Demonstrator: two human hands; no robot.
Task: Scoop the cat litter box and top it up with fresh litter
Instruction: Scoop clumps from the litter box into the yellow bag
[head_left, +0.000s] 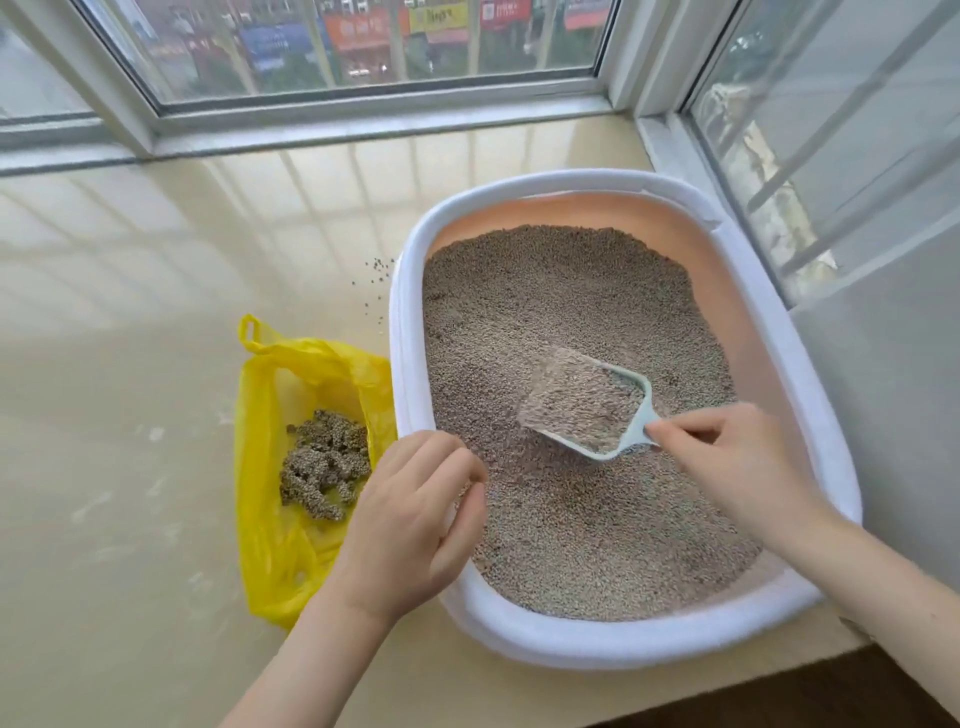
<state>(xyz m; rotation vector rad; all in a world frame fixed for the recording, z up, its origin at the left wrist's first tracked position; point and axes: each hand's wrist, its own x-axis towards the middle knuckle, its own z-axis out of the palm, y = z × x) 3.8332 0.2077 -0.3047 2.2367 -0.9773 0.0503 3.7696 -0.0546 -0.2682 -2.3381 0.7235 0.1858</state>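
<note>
A white-rimmed litter box (613, 644) with peach inner walls sits on the sill, filled with grey-brown litter (561, 306). My right hand (737, 467) grips the handle of a pale blue scoop (587, 402), which is blurred and holds litter just above the surface. My left hand (410, 525) rests on the box's left rim with fingers curled over it. Left of the box, a yellow plastic bag (265, 519) lies open with several litter clumps (324, 470) inside.
The glossy cream window sill (156, 364) stretches to the left. A few stray litter grains (376, 275) lie beside the box. Window frames (363, 119) close in the back and right. The sill's front edge (779, 680) drops off at lower right.
</note>
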